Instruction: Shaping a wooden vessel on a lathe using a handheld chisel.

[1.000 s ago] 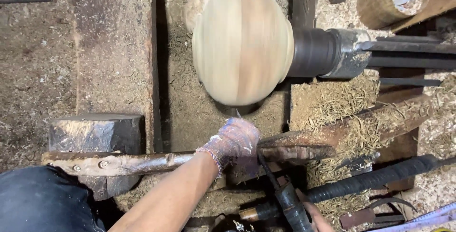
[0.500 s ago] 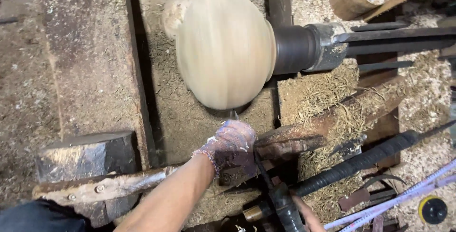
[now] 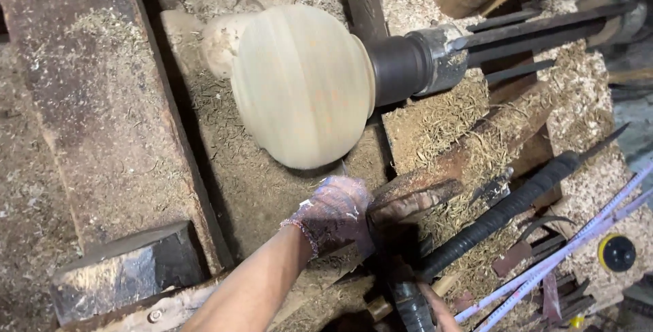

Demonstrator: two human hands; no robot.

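Observation:
A pale, rounded wooden workpiece sits on a dark lathe spindle and looks blurred by spinning. My left hand, in a speckled glove, is closed over a turning tool where it crosses the rusty tool rest, just below the workpiece. The tool's thin tip reaches the underside of the wood. At the bottom edge, my right hand is mostly cut off and grips the tool's black wrapped handle.
Sawdust and shavings cover the lathe bed. A broad wooden beam runs down the left, ending by a metal block. A second long tool with a black wrapped handle lies at the right, near a yellow and black round object.
The view has swung, so the workpiece now sits further left and more of the right side shows. Both hands keep their hold on the tool at the rest.

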